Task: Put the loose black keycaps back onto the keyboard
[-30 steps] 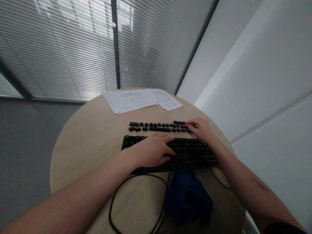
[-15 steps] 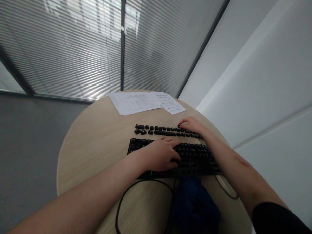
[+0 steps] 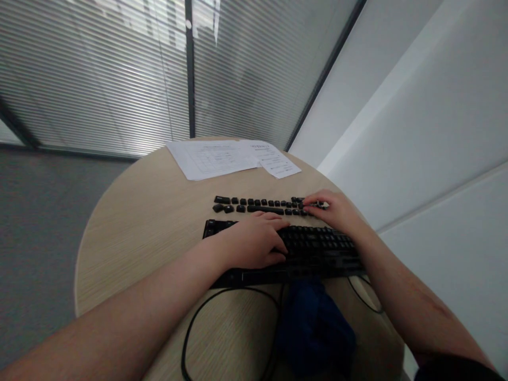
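My left hand [image 3: 254,241] lies palm down across a black keyboard [image 3: 317,248], fingers spread, covering its left-middle part. Beyond the keyboard, loose black keycaps [image 3: 264,202] are laid out in two rows, with a long spacebar keycap [image 3: 265,210] in the nearer one. At the right end of these rows is my right hand [image 3: 335,211], its thumb and fingertips closed round a small black keycap [image 3: 300,205]. Part of the rows is hidden behind that hand, and my right forearm covers the keyboard's right end.
Printed paper sheets [image 3: 214,160] lie at the far side of the round wooden table [image 3: 130,222]. Near me, a dark blue cloth-like bundle [image 3: 315,328] sits by a looped black cable [image 3: 190,330]. A white wall [image 3: 436,116] stands close on the right.
My right hand has shifted right along the keycap rows, its fingertips now farther from the spacebar keycap. My left hand stays on the keyboard. The view has tilted slightly.
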